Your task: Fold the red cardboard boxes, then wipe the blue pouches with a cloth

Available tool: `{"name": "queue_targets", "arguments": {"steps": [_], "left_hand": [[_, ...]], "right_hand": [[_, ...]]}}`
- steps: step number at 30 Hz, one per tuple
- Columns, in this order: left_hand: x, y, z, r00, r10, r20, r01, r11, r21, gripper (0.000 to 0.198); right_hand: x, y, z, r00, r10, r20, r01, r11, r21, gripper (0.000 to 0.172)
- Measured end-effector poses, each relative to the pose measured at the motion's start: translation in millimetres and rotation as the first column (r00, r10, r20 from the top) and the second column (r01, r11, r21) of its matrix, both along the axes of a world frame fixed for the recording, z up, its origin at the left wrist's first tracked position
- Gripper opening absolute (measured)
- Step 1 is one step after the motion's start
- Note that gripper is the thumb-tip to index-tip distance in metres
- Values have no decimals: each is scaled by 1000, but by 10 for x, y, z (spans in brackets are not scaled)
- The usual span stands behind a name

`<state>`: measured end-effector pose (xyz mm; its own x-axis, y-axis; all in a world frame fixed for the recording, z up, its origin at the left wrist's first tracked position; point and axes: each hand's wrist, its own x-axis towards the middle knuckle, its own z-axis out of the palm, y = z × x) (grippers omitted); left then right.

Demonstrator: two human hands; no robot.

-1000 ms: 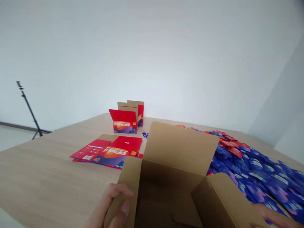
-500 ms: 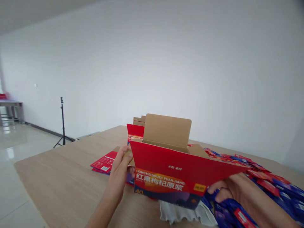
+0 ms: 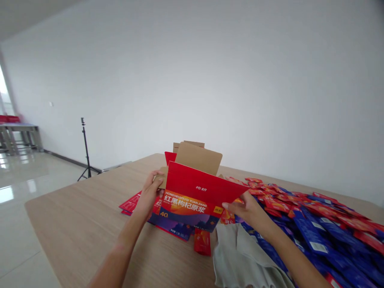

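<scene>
Both my hands hold up a red printed carton (image 3: 189,196) with a kraft-brown inside, its open flaps rising at the back. My left hand (image 3: 148,193) grips its left end, and my right hand (image 3: 246,209) grips its right end. The front face carries Chinese lettering, a pinyin line and a large 40. Just below the carton, flat printed carton blanks (image 3: 130,204) lie on the table, partly hidden by it and my left hand. Near my right hand spreads a heap of blue and red sachets (image 3: 318,228).
The wooden table (image 3: 69,224) runs out to a near left edge. A loose red sachet (image 3: 202,242) and a pale grey cloth (image 3: 240,256) lie at the front. Another carton (image 3: 180,147) stands behind. A tripod stand (image 3: 85,152) and a metal bench (image 3: 19,134) stand beyond, on a glossy floor.
The carton has gone from open and upright before me to lifted, with its red face turned toward me. My view has swung left and up, and the grey cloth has come into sight.
</scene>
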<state>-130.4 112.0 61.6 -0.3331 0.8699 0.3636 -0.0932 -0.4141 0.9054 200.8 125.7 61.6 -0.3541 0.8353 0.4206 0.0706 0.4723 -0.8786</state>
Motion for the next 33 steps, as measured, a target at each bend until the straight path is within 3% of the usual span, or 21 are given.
{"name": "queue_targets", "arguments": {"steps": [4, 8, 13, 19, 26, 33], "left_hand": [[-125, 143, -103, 999, 16, -34, -17, 1000, -26, 52], [-211, 240, -214, 996, 55, -68, -59, 997, -58, 71], [-331, 289, -546, 971, 170, -169, -187, 978, -89, 80], [-393, 217, -943, 872, 305, -382, -359, 930, -77, 58], [-300, 219, -1064, 784, 338, -520, -417, 908, -38, 26], [-261, 209, -1150, 750, 315, -582, -414, 909, -41, 25]], "right_hand": [[-197, 168, 174, 994, -22, 107, 11, 995, 99, 45], [-321, 385, 225, 992, -75, 106, 61, 990, 127, 41], [-454, 740, 214, 987, -144, 77, 129, 977, 172, 45], [-752, 1031, 103, 982, -185, 21, 178, 966, 190, 56], [-1184, 1138, -103, 984, -174, 44, 159, 961, 227, 55], [-1443, 1300, -284, 957, -198, 210, 129, 945, 302, 40]]}}
